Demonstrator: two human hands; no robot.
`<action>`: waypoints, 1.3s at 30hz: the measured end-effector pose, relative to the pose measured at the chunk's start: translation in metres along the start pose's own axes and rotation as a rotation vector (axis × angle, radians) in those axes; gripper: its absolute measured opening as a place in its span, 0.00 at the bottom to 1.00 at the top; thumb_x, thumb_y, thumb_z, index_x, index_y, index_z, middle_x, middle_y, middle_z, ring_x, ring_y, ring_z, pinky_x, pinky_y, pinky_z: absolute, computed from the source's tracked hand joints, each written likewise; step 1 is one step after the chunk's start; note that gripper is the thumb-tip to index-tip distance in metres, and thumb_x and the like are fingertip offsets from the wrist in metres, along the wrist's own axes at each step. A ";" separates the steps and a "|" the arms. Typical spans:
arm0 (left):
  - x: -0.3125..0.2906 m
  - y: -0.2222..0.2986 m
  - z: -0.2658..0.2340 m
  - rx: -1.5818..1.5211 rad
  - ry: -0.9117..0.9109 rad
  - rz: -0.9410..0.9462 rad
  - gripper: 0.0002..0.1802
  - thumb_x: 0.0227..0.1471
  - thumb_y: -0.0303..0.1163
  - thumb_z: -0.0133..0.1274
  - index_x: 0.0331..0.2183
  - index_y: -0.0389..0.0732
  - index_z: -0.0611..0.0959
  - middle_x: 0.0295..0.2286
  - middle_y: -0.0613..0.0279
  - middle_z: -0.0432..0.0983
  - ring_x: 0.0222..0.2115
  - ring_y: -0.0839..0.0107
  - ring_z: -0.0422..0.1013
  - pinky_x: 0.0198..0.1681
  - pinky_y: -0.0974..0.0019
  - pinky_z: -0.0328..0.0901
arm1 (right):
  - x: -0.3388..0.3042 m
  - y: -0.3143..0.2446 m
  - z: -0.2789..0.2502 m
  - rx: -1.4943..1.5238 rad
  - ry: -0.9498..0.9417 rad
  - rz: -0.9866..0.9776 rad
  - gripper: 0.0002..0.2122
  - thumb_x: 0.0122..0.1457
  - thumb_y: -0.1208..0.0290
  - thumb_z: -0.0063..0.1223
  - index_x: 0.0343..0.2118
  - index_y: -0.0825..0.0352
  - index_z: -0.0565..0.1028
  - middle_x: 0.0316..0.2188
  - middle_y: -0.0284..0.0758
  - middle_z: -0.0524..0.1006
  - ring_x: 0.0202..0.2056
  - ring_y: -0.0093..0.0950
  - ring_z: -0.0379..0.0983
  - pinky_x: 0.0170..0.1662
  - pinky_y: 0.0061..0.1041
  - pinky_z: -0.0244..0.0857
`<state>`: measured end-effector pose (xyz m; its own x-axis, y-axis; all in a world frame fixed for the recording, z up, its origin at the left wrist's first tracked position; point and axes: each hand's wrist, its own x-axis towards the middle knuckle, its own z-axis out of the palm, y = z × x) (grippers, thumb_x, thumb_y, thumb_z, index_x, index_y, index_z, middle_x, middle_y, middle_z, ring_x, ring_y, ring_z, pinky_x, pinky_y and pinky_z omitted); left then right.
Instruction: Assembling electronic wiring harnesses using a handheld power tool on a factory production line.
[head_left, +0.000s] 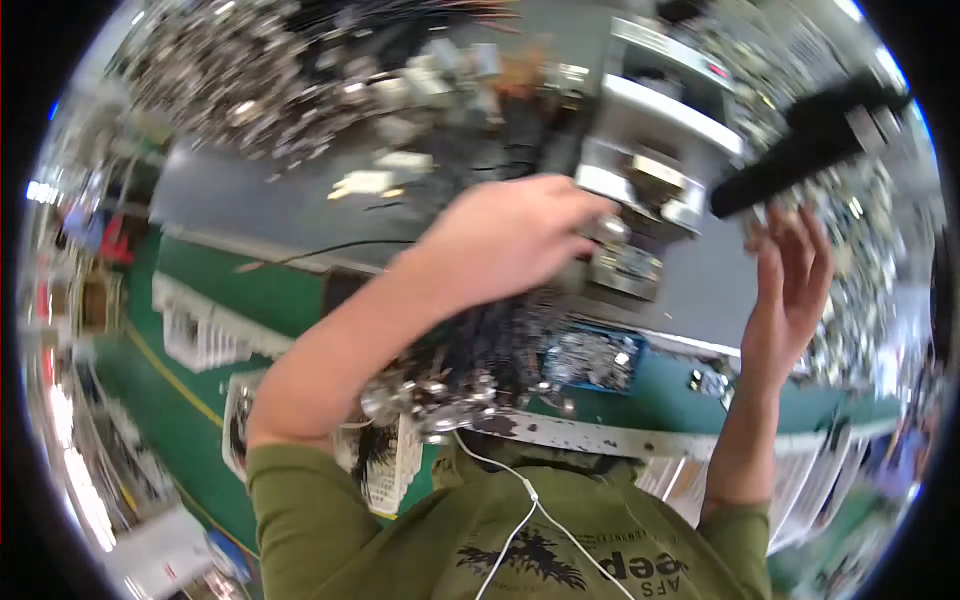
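My left hand [515, 238] reaches across the bench, its fingers closed in a pinch on a small round shiny metal part [610, 230]. That part is at the front of a small silver bench machine [660, 130], beside its metal block [626, 268]. Over on the right, my right hand [790, 290] is raised, fingers stretched out and somewhat blurred. Its fingertips are near a black long-bodied device [810, 145] and the edge of a pile of small metal parts [855, 260]. I see nothing clearly held in it.
Many loose metal pieces [240, 90] cover the far left of the grey bench [220, 195]. Pale blocks [365, 182] lie nearer. A blue tray [640, 345] of small metal parts and a bundle of black wires [480, 350] with shiny ends sit close to my body.
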<state>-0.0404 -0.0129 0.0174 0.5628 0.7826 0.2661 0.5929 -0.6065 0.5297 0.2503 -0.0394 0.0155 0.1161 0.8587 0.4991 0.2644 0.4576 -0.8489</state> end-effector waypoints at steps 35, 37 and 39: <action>0.022 0.016 0.056 0.013 -0.151 -0.006 0.17 0.55 0.36 0.60 0.47 0.43 0.82 0.40 0.61 0.77 0.34 0.57 0.78 0.36 0.57 0.74 | 0.069 -0.059 0.024 1.025 -0.296 0.102 0.50 0.60 0.24 0.12 0.60 0.73 0.64 0.49 0.52 0.76 0.38 0.36 0.79 0.41 0.37 0.75; 0.021 0.015 0.058 0.005 -0.117 -0.002 0.17 0.55 0.36 0.60 0.46 0.42 0.82 0.40 0.61 0.77 0.34 0.57 0.78 0.36 0.57 0.74 | 0.061 -0.071 0.031 1.071 -0.243 0.120 0.49 0.60 0.25 0.13 0.60 0.72 0.64 0.50 0.52 0.76 0.38 0.37 0.79 0.42 0.38 0.75; 0.020 0.014 0.059 0.051 -0.108 0.029 0.17 0.56 0.37 0.59 0.46 0.42 0.82 0.40 0.62 0.76 0.33 0.58 0.78 0.35 0.57 0.73 | 0.057 -0.077 0.037 1.121 -0.191 0.139 0.48 0.61 0.25 0.15 0.60 0.72 0.63 0.50 0.52 0.75 0.38 0.38 0.79 0.42 0.38 0.75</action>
<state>0.0131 -0.0143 -0.0178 0.6371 0.7467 0.1911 0.6027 -0.6372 0.4804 0.2009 -0.0166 0.1030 -0.0949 0.8951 0.4356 -0.7529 0.2218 -0.6197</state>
